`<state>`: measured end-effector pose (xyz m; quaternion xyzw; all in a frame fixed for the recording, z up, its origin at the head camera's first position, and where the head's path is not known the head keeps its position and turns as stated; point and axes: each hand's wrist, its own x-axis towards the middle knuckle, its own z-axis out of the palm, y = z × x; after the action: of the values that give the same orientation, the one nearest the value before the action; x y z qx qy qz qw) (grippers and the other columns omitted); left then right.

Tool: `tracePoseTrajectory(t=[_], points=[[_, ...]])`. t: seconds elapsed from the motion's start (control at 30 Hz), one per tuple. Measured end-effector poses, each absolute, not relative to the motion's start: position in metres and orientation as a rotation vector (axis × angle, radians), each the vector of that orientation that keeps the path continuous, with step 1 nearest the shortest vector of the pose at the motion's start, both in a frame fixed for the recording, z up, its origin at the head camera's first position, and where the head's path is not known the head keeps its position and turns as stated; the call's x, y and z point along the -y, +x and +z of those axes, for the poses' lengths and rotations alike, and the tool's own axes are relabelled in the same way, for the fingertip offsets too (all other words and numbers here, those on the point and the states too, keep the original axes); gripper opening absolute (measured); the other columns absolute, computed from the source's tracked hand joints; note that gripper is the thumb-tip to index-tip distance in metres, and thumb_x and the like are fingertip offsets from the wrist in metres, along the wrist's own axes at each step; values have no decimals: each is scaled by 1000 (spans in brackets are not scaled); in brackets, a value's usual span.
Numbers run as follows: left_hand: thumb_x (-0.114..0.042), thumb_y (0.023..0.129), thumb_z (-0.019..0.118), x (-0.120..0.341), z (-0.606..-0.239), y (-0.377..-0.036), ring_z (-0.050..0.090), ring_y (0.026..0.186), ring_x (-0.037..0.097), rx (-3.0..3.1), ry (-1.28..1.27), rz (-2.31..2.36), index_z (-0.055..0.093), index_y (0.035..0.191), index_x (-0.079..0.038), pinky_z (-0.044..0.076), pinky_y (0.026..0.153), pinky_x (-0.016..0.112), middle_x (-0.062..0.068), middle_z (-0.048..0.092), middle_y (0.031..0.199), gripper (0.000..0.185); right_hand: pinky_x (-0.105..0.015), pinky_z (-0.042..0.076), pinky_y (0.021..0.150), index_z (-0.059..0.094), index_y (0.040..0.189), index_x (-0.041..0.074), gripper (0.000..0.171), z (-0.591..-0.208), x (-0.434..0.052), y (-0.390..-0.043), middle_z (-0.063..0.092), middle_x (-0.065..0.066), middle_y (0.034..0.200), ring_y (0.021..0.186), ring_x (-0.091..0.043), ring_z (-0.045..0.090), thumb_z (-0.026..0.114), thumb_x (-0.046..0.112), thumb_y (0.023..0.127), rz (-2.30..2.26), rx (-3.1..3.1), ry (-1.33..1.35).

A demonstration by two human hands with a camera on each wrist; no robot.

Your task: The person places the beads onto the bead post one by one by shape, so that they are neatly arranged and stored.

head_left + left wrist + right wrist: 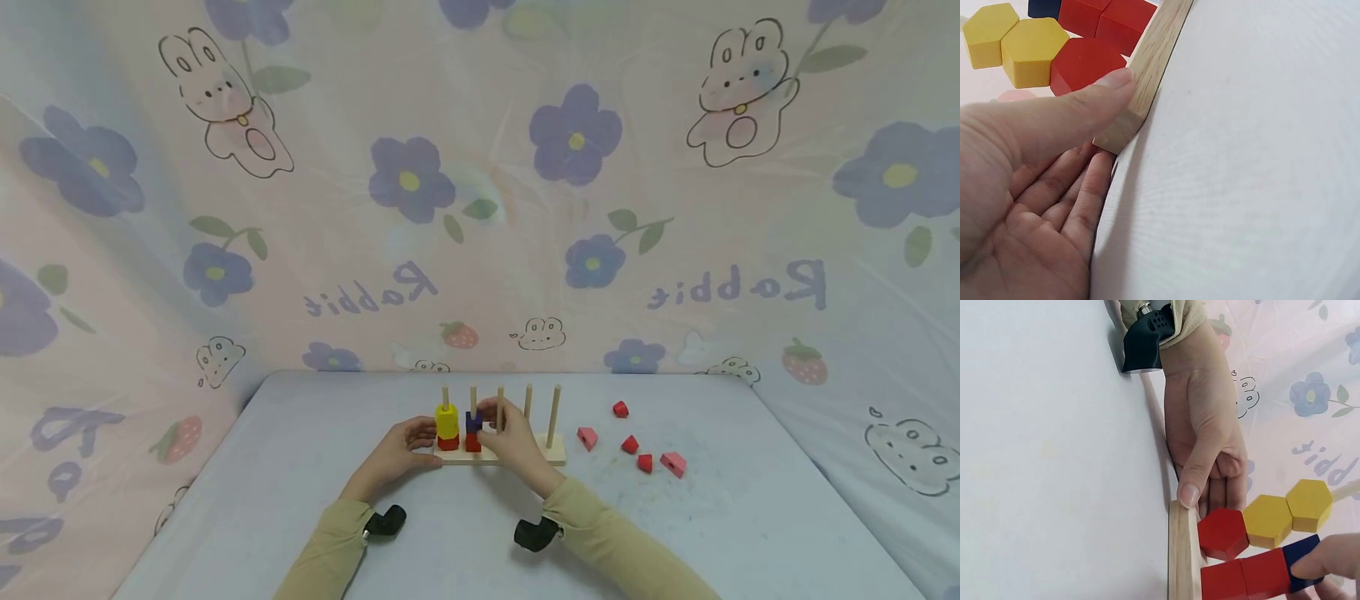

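A wooden peg stacker with a row of upright pegs stands on the table. My left hand grips its left end, the thumb on the front edge of the base and the fingers behind. On the leftmost peg sits a red hexagonal block under two yellow hexagonal blocks. The second peg carries two red square blocks with a dark blue square block on top. My right hand pinches that blue block between thumb and fingers; its far fingers are partly hidden behind the pegs.
Right of the stacker lie loose pieces: pink blocks and several small red blocks. Bare pegs rise at the stacker's right side. A printed curtain hangs behind the white table.
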<state>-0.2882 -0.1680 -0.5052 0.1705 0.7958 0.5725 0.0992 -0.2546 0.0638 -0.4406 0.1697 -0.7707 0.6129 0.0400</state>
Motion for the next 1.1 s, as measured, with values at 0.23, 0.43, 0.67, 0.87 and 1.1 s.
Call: tracePoseTrajectory(t=[0.23,0.43,0.67,0.87,1.1], points=[[-7,75,81,169,-506,-289,57,111,28,-2379,508,1676,49,132,2,46,98,38,15,57,125,66,-53,38,103,50,121,-11,43,-449,-76,-248,55,-28,122,118,-43,50,61,-10,79,1789,2417,571],[-7,74,82,168,-507,-290,58,110,27,-2386,515,1671,50,131,1,47,98,36,14,57,125,65,-51,38,103,45,133,-7,60,-465,-93,-243,52,-24,131,121,-40,48,70,-5,79,1623,2503,610],[-8,75,82,167,-507,-290,58,110,27,-2392,515,1666,50,130,1,47,98,37,13,57,124,65,-52,40,101,46,135,-1,59,-464,-125,-222,52,-22,131,119,-39,49,69,-6,81,1627,2541,652],[-9,75,82,168,-507,-288,58,110,26,-2406,521,1650,50,131,1,48,96,35,14,57,124,65,-51,43,98,48,132,-2,55,-459,-161,-212,53,-22,129,118,-38,51,70,-5,82,1558,2556,715],[-9,74,82,167,-506,-288,58,110,27,-2396,508,1659,50,131,1,47,97,36,14,57,125,67,-48,47,95,50,131,-1,55,-448,-202,-208,57,-17,125,114,-38,53,72,-4,81,1478,2538,690]])
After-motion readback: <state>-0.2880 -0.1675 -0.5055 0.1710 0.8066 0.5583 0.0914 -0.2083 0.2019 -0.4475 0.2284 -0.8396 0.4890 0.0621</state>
